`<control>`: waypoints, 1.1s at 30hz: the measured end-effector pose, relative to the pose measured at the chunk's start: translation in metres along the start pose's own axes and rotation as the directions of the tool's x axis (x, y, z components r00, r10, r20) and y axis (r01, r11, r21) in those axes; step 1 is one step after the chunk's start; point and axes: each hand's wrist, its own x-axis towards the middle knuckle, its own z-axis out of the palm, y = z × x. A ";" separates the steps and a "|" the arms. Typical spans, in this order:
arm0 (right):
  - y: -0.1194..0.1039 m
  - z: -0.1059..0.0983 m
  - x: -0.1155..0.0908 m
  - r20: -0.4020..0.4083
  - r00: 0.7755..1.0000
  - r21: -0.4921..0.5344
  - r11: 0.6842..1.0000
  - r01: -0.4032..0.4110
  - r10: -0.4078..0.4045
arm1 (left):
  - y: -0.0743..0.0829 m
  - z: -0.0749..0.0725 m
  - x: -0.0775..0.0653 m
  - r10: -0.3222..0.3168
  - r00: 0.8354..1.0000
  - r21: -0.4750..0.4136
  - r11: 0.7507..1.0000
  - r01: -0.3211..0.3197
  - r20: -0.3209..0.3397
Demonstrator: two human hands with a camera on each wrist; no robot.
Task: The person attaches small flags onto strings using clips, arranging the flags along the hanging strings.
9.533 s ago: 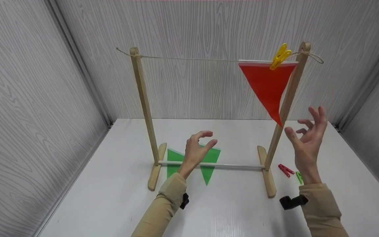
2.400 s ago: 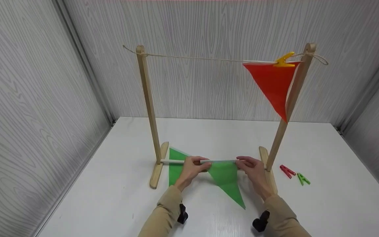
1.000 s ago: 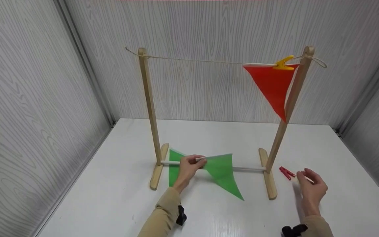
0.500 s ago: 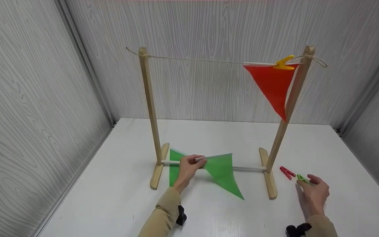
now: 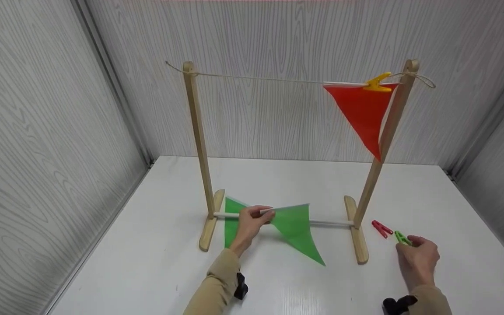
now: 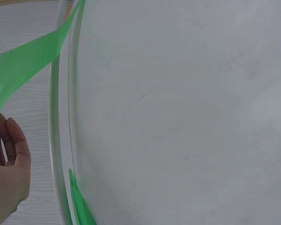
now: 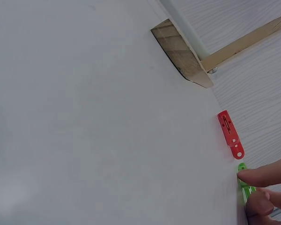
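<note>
My left hand (image 5: 248, 225) pinches a green pennant (image 5: 296, 229) near the left end of its white-edged top. The pennant slants to the right in front of the stand's low white bar, its point hanging toward me. A second green pennant (image 5: 231, 227) lies behind the bar, partly hidden by the left hand. At the right, my right hand (image 5: 420, 259) pinches a green clothespin (image 5: 402, 237) between thumb and fingers, down at the table. The right wrist view shows the fingertips around that clothespin, beside a red clothespin (image 7: 230, 134).
A wooden stand with two posts (image 5: 198, 140) carries a taut string (image 5: 256, 78) across the top. From its right end hangs a red pennant (image 5: 360, 113), held by a yellow clothespin (image 5: 379, 83). Patterned grey panels (image 5: 260, 122) wall in the white table (image 5: 287, 179).
Both hands took hold of the front green pennant and raised its top edge. My right hand then let go, moved right to the green clothespin and pinched it; the left stayed.
</note>
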 end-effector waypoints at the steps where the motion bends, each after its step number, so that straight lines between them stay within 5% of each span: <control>1: 0.000 0.000 0.000 0.002 1.000 -0.004 1.000 0.002 -0.002 | 0.000 0.000 0.000 0.001 1.000 0.000 1.000 -0.001 -0.001; 9: 0.002 -0.003 0.002 -0.009 0.992 -0.080 0.989 0.122 -0.123 | 0.002 -0.001 -0.001 0.009 1.000 0.005 1.000 -0.009 -0.003; 19: 0.001 0.002 -0.002 -0.011 0.995 -0.002 0.995 0.098 -0.098 | 0.002 -0.001 -0.002 0.006 1.000 -0.011 1.000 -0.006 0.000; 26: -0.005 0.004 -0.003 -0.021 0.986 -0.035 0.986 0.165 -0.165 | 0.007 -0.002 0.000 0.016 1.000 -0.032 0.999 -0.016 -0.019; 33: -0.010 0.004 -0.010 -0.054 0.979 0.036 0.980 0.198 -0.195 | 0.013 -0.005 0.000 0.038 0.999 -0.053 0.998 -0.039 -0.015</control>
